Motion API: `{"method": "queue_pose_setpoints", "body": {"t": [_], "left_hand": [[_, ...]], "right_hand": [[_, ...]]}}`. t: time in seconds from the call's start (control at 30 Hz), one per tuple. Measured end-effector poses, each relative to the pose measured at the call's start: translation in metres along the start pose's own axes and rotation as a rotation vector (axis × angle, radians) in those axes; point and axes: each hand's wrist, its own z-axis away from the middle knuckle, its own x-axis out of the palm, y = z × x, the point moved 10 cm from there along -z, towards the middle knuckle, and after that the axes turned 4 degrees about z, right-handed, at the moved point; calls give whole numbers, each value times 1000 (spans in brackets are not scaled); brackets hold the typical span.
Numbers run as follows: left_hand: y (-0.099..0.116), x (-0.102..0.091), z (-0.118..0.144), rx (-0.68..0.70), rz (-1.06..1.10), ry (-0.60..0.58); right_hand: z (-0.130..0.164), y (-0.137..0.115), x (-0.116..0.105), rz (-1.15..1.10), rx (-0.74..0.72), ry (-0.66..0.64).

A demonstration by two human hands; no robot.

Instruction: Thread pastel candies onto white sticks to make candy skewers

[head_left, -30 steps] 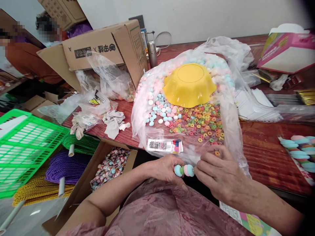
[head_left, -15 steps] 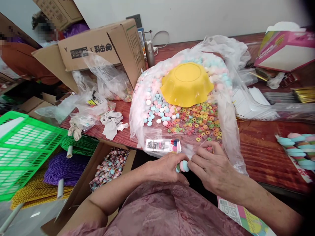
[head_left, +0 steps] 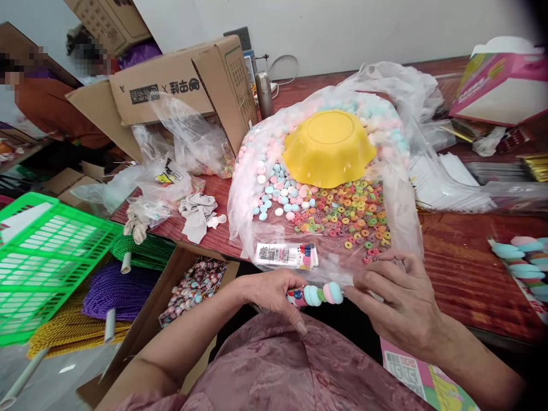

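A short candy stick, strung so far with a blue, a green, a pink and another blue piece, is held level just above the person's lap, pinched at one end by the left hand and met at the other by the right hand. The left hand's fingers are curled closed around the stick's printed wrapper end; the right hand's thumb and forefinger close on the tip, the other fingers loosely spread, and whether they grip a further piece cannot be told. Judging by the few pieces on it, the string looks only partly filled, with more to be added. Just beyond both hands lies a clear plastic bag opened on the table, holding pastel candies and coloured rings, an upturned yellow bowl resting on them. A printed label lies at the bag's near edge, right above the left hand. Below and left of the left hand a cardboard box holds what look like wrapped finished pieces; farther left stand a green basket and spools of cord. Well to the right of the right hand, finished-looking strings lie at the table's edge.
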Motion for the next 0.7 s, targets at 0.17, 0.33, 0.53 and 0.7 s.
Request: {"method": "queue_pose_setpoints", "body": {"t": [0.17,0.33,0.53,0.7], "left_hand": [[-10,13,-9,-3,102,34],[4,7,-12,79,-200,141],[7,6,-12,105,-52,172],[6,3,-13,126,106,209]], "right_hand": [[1,-5,4,-19,-21,-11],[-3,-8,9,-30,-44,-72],[-7,-5,5,-23,-57,-57],[-8,-6,13,-27,-36,-84]]}}
